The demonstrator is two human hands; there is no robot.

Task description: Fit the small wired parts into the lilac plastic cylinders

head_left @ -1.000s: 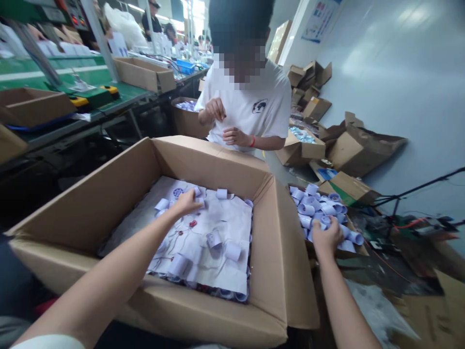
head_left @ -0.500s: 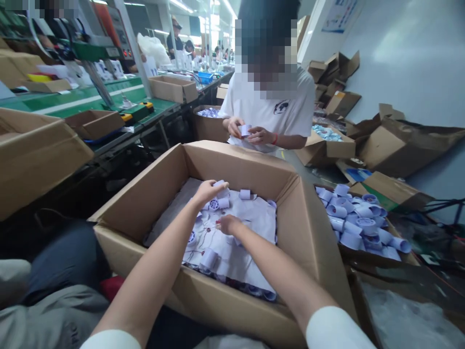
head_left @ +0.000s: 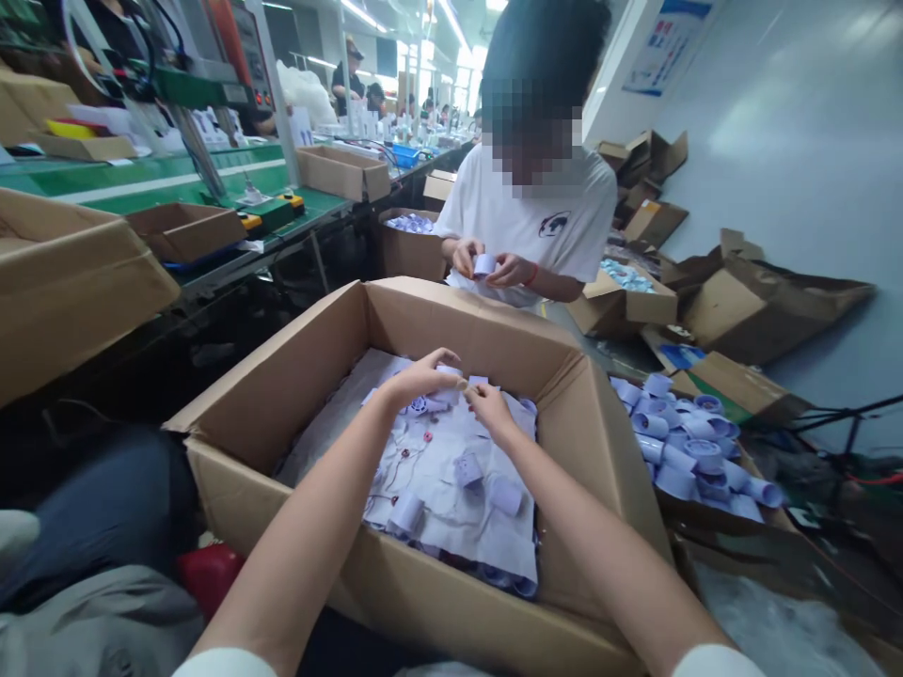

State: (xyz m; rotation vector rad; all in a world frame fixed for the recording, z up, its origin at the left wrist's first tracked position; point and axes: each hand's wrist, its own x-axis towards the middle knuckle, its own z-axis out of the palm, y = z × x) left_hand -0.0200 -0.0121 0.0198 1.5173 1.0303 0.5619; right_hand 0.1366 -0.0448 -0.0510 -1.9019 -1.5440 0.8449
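Observation:
A large open cardboard box (head_left: 303,371) stands in front of me, lined with a white sheet (head_left: 451,498) that carries several small pale cylinders (head_left: 506,494) with thin wires. Both my hands are over the far part of the sheet, fingertips almost meeting. My left hand (head_left: 419,379) curls its fingers round a small pale cylinder (head_left: 447,372). My right hand (head_left: 486,406) pinches at the same spot; what it grips is too small to make out.
A second box (head_left: 712,512) of loose pale cylinders sits to the right. A co-worker in a white shirt (head_left: 536,221) stands behind my box, handling one such part. A green conveyor bench (head_left: 148,179) with cartons runs along the left. Torn cartons (head_left: 748,291) pile up at the right wall.
My right hand left the right-hand box, crossed into the large box and came up to the left hand. The left hand lifted slightly off the sheet with a small cylinder.

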